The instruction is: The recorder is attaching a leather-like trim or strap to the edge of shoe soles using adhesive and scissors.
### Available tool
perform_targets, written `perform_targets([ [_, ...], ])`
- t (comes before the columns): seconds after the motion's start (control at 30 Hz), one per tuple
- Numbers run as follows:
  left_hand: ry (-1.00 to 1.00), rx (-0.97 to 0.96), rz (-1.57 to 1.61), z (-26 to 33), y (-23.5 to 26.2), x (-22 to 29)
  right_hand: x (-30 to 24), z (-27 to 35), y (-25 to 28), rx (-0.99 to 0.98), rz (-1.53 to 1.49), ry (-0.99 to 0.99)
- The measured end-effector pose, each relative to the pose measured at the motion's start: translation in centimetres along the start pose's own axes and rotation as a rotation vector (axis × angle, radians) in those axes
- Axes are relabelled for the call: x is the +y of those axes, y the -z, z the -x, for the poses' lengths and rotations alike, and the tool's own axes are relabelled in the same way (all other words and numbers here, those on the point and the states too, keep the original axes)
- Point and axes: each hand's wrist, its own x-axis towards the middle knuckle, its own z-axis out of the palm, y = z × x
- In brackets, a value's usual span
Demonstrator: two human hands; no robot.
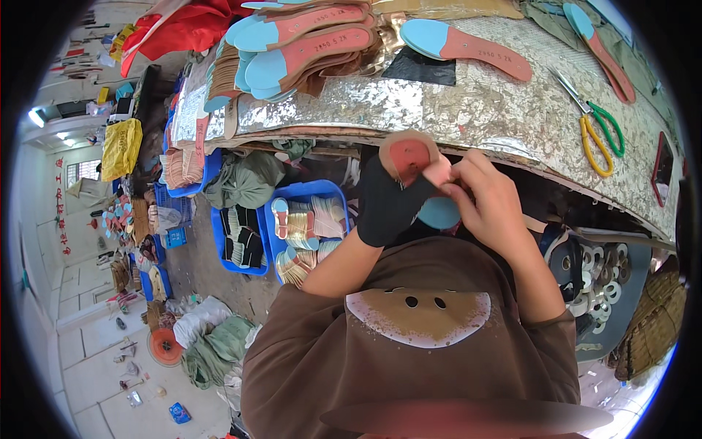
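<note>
My left hand, in a black glove, is closed around an insole just in front of the workbench edge. The insole's reddish heel with a tan rim sticks up above the glove, and its light blue end shows below. Thumb and fingers of my right hand pinch a small pink flap beside the heel. Whether that flap is joined to the insole, I cannot tell. Farther back on the bench lies a stack of blue-and-red insoles. Another small pile of insoles sits to its right.
Scissors with yellow and green handles and a phone lie on the worn bench. Blue crates of insoles stand on the floor at left. A dark tray of metal rings is at right.
</note>
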Motion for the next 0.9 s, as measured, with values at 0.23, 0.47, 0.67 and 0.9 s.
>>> perform_targets([
  [0.23, -0.175, -0.306, -0.029, 0.1, 1.8, -0.7, 2.0, 0.3, 0.4, 0.027, -0.646, -0.188],
  [0.47, -0.279, 0.002, -0.049, 1.4, 2.1, -0.6, -0.8, 1.3, 0.4, 0.030, -0.427, -0.253],
  [0.67, -0.266, -0.009, -0.223, 0.5, 1.2, -0.1, -1.1, -0.5, 0.8, -0.021, -0.318, -0.194],
  [0.9, 0.170, -0.527, 0.309, -2.1, 1.0, -1.0, 1.6, 0.0, 0.1, 0.026, -0.525, -0.254],
])
